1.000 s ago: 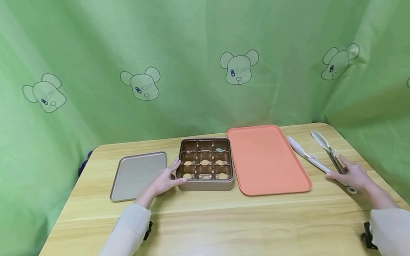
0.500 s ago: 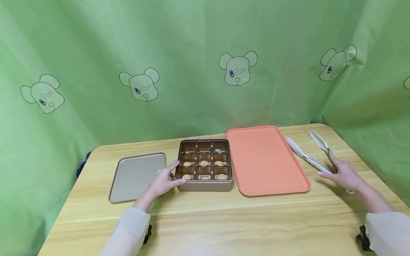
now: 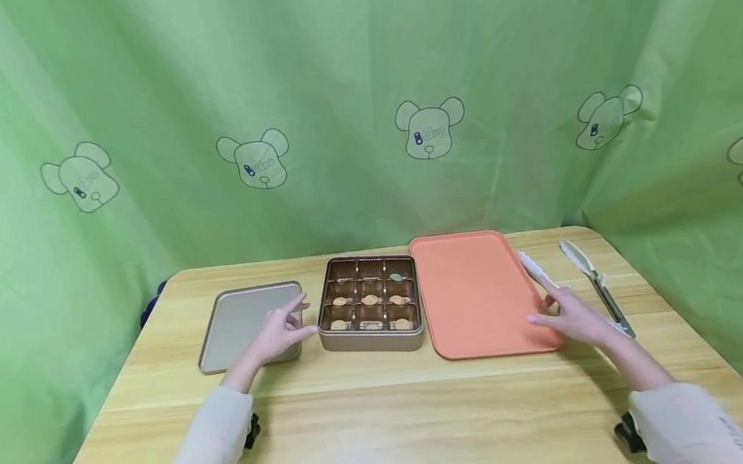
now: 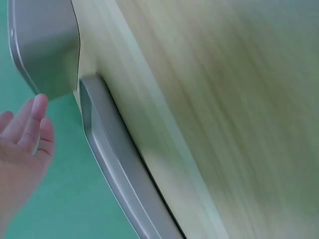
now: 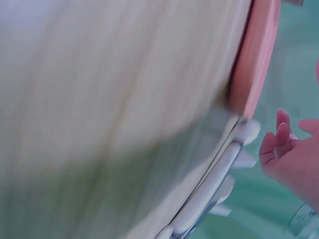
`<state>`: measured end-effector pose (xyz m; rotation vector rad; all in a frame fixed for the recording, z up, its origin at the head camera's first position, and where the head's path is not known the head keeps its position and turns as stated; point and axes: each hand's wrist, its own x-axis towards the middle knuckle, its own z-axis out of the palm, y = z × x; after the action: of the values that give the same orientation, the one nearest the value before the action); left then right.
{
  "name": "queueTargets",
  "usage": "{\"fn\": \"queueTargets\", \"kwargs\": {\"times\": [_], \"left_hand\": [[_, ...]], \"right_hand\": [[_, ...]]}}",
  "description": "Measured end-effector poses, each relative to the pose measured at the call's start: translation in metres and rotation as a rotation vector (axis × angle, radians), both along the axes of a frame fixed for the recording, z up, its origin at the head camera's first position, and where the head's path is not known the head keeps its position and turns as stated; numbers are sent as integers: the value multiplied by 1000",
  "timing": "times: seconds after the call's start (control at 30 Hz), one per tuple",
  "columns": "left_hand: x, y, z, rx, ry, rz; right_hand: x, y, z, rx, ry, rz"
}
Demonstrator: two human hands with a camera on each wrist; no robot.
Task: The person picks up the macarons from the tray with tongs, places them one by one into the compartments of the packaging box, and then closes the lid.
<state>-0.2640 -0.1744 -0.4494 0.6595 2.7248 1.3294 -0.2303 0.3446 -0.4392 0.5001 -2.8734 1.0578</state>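
My left hand (image 3: 281, 333) hovers over the right part of the grey-brown tin lid (image 3: 237, 325), fingers spread and holding nothing. Just right of it stands the open tin box (image 3: 372, 342) with a brown divided insert; several compartments hold small round cookies (image 3: 370, 300), and a green piece (image 3: 396, 278) lies in the back right one. My right hand (image 3: 574, 315) is above the right front corner of the coral tray (image 3: 477, 296), fingers loosely bent and nothing in them. Spread tongs (image 3: 606, 298) with white tips lie right of the tray, partly hidden by that hand.
A light wooden table (image 3: 395, 421) carries everything. Behind and beside it hangs a green curtain (image 3: 343, 205) with printed bear heads. The tin box sits close against the tray's left edge.
My left hand has let go of the tin box's left edge and drawn back left. My right hand has left the tongs' handle end and moved left to the tray.
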Motion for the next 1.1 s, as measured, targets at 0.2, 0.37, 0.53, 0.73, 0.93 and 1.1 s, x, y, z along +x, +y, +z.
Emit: {"fn": "queueTargets", "kwargs": {"times": [0.2,0.37,0.53,0.73,0.93,1.1], "left_hand": [[7,-23,4,-9,38,14],[15,-47,2,-6,42,42],[29,-83,-4,-2,15,115],[49,-120,-5,-28,-32,212],[68,-151,-4,-68,-107,233],[81,-175,-1,-109,-138,172]], "right_hand": [[-1,-28,3,-50,-10,87],[5,-48,6,-90,-72,102],[11,-72,12,-94,-118,175],[6,-99,15,-54,-132,240],[4,-127,14,-59,-160,290],[2,-156,21,-101,-181,320]]}}
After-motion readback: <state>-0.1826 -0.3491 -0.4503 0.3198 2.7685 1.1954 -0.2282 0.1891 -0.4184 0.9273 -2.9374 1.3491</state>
